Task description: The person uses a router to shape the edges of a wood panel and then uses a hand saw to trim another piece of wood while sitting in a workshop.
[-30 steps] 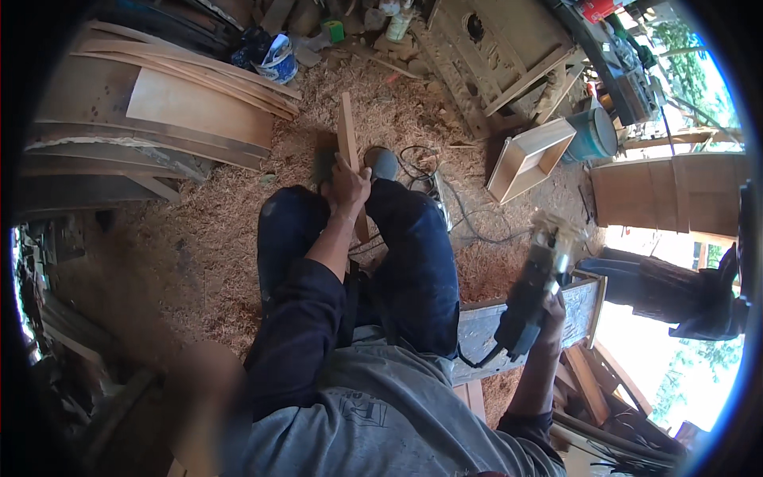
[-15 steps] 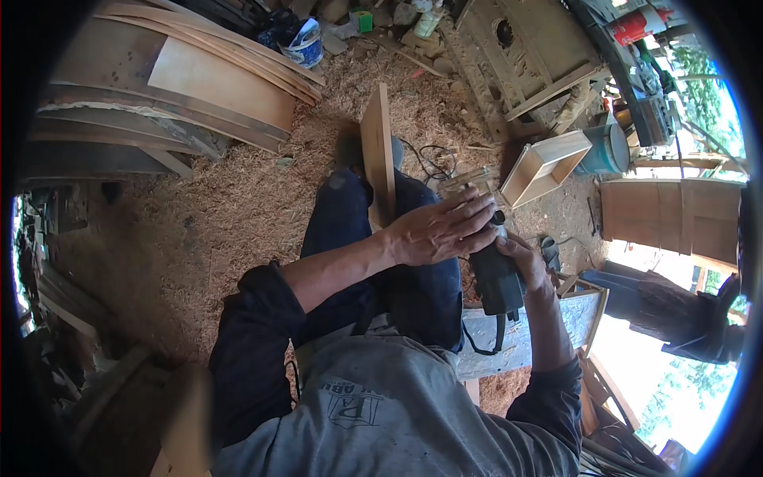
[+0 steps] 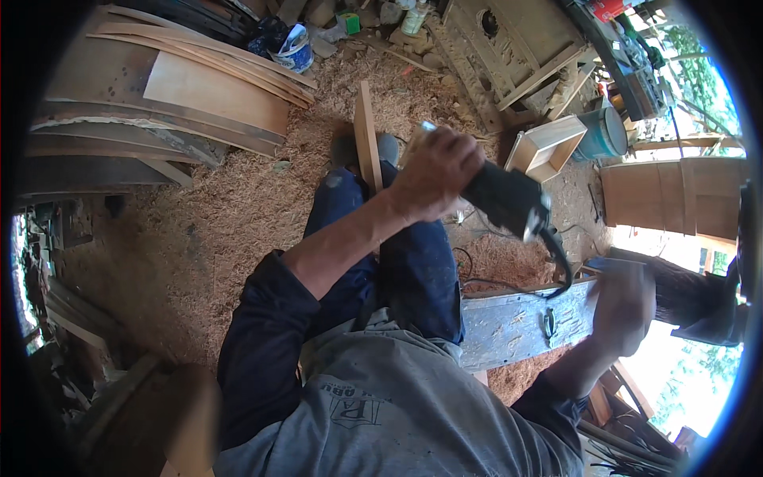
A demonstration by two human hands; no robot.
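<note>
Two hands in view: left hand [image 3: 435,173], right hand [image 3: 624,306]. One black power tool [image 3: 509,200]. One narrow wooden slat [image 3: 366,137] between the legs. One open wooden box [image 3: 548,147]. One teal bucket [image 3: 602,132]. One blue-grey plank [image 3: 520,322]. One stack of curved boards [image 3: 171,95].

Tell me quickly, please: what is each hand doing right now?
Left hand: closed around the black power tool.
Right hand: blurred, near the grey board; grip cannot be told.

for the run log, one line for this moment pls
left hand: grips black power tool | right hand: blurred, by grey plank | wood strip: between legs
</note>
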